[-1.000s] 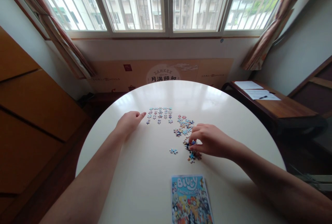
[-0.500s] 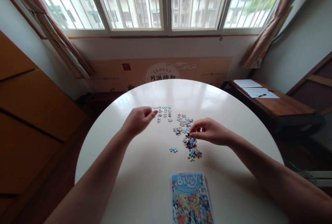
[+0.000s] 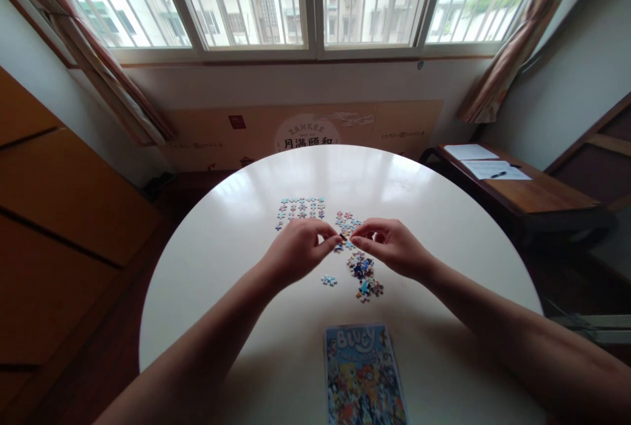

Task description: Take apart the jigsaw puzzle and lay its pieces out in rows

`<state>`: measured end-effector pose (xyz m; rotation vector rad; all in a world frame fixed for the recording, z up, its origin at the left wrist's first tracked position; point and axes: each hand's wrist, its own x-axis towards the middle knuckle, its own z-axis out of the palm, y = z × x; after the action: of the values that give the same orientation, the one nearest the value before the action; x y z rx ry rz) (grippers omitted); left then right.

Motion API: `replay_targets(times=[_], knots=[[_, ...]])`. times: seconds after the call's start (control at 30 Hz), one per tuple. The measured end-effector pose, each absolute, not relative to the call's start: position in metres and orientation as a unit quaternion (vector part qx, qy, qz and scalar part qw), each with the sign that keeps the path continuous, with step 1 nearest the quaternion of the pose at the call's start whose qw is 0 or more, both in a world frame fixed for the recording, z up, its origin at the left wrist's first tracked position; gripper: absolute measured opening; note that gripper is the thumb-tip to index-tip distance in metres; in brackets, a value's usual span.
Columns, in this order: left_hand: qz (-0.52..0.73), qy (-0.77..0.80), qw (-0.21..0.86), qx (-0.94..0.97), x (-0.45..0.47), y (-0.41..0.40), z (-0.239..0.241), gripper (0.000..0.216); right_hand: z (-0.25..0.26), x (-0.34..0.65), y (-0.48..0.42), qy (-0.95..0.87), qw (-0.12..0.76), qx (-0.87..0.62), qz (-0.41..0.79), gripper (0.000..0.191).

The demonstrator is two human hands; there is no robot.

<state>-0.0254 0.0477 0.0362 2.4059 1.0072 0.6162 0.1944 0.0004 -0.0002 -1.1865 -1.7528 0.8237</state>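
A small dark puzzle piece [image 3: 344,237] is held up between my two hands. My left hand [image 3: 303,247] pinches its left side with thumb and forefinger. At its right edge are the closed fingertips of my right hand [image 3: 389,244]. Just beneath lies a heap of mixed puzzle pieces [image 3: 361,266], partly covered by the hands. Light-blue pieces stand in spaced rows [image 3: 302,200] beyond my left hand, which hides some of the lower ones. Nearer to me, a few joined or touching blue pieces [image 3: 329,280] lie apart from the heap.
The round white table [image 3: 211,267] carries everything. A colourful picture sheet marked "Bluey" [image 3: 365,372] lies at its near side. To the right, a wooden side table [image 3: 557,195] holds papers [image 3: 488,169] and a pen. A printed box panel [image 3: 197,129] leans under the window.
My right hand has lifted a dark piece from the heap and moved left. My left hand has come right from the rows, and the two meet at the piece.
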Motion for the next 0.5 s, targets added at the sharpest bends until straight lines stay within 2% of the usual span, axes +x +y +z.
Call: replay_targets(times=[0.23,0.5], knots=[[0.191,0.646,0.198,0.712,-0.093,0.102,0.042,0.030,-0.008,0.208,0.008,-0.677,0.444,-0.517,0.278,0.025],[0.105,0.669,0.211,0.705,-0.093,0.114,0.015,0.029,-0.010,0.211,0.008,-0.703,0.427,-0.513,0.247,0.022]])
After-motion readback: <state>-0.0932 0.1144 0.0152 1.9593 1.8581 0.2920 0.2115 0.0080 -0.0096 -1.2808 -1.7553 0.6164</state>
